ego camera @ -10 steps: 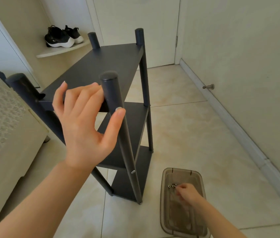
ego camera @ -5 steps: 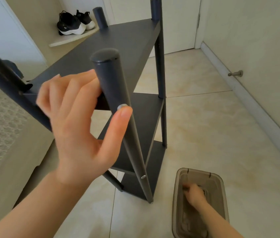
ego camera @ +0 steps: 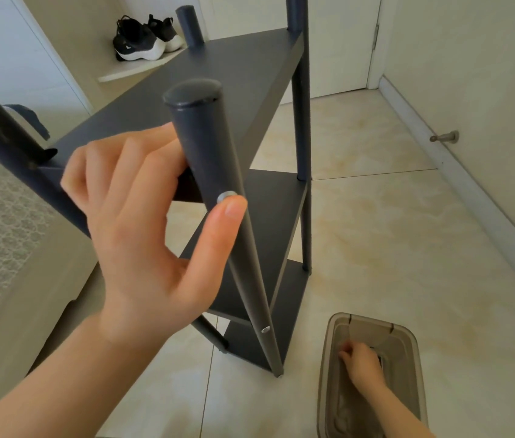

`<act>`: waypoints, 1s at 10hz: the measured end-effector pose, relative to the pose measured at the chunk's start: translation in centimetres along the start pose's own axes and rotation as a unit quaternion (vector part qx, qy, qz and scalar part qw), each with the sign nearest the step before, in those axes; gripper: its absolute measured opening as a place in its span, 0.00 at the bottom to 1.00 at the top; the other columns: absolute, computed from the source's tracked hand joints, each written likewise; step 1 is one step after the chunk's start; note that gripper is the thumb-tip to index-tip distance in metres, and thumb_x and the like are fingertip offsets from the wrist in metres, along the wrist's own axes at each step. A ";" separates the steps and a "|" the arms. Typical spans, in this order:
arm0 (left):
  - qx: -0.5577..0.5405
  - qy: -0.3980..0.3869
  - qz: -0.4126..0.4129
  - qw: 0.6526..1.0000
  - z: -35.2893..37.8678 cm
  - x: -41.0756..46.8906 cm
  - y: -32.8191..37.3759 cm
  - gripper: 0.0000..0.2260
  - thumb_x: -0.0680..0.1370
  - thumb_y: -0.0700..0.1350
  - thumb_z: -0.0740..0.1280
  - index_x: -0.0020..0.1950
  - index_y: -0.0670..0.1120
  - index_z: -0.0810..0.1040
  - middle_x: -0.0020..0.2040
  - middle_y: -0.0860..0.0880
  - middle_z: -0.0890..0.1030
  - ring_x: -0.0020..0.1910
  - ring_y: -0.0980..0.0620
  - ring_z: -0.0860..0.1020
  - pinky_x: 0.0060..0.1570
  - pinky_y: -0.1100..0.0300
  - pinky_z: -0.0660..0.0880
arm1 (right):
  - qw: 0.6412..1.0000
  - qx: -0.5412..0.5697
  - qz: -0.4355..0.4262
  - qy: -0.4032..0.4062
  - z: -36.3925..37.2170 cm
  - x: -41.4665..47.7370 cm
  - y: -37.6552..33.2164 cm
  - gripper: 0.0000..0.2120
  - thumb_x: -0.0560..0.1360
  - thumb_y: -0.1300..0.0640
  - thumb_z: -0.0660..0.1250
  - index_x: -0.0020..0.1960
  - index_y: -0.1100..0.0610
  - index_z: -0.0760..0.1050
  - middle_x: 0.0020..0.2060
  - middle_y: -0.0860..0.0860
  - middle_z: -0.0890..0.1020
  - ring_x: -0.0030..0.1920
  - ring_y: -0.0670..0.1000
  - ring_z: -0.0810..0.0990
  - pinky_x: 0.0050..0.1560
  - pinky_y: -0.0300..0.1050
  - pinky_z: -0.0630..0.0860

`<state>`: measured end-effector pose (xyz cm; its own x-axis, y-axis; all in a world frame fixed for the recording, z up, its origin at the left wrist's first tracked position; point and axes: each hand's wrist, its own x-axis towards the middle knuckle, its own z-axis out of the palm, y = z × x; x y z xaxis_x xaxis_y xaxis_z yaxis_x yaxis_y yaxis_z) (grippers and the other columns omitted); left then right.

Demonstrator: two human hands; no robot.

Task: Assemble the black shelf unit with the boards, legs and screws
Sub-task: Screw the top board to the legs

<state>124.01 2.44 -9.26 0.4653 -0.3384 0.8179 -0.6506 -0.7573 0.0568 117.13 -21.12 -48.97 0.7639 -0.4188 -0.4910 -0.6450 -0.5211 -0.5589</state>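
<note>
right hand [ego camera: 361, 364] deeper in box [ego camera: 373, 321], leg [ego camera: 205, 147] gripped

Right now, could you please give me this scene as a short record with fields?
shelf unit: black, upright on the tiled floor, boards fitted between its legs
left hand: grips the near leg, thumb on the upper screw
lower screw: seated in the same leg
right hand: inside the translucent box on the floor; whether it holds anything is unclear
background: sneakers on a ledge
</note>
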 end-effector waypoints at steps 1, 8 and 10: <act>-0.045 0.039 -0.014 0.998 -0.5 0.7 1.3 0.22 0.81 0.53 0.58 0.57 0.36 0.81 0.50 0.46 0.79 0.54 0.44 0.74 0.61 0.45 0.63 | 1.000 -0.003 -0.015 -0.004 -1.0 0.7 -0.7 0.03 0.81 0.56 0.64 0.50 0.55 0.75 0.43 0.51 0.79 0.43 0.50 0.76 0.46 0.44 0.73; -0.122 -0.029 -0.039 0.991 -2.0 1.3 1.5 0.16 0.80 0.59 0.61 0.58 0.51 0.81 0.56 0.63 0.74 0.60 0.61 0.69 0.65 0.61 0.56 | 0.984 -0.046 -0.170 0.001 -11.9 -2.3 -12.7 0.05 0.81 0.58 0.64 0.51 0.51 0.78 0.41 0.48 0.82 0.40 0.43 0.80 0.38 0.30 0.73; -0.127 -0.077 -0.050 0.988 -2.9 1.6 1.1 0.19 0.79 0.62 0.60 0.62 0.53 0.78 0.59 0.59 0.79 0.61 0.57 0.69 0.63 0.65 0.52 | 0.974 -0.030 -0.222 -0.020 -15.5 -8.0 -19.3 0.06 0.78 0.59 0.66 0.54 0.54 0.80 0.45 0.49 0.84 0.45 0.45 0.83 0.46 0.34 0.77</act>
<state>122.27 2.67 -6.23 0.6074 -0.3644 0.7059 -0.7176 -0.6329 0.2908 123.79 -19.21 -23.92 0.9654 -0.1131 -0.2351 -0.2470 -0.6869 -0.6835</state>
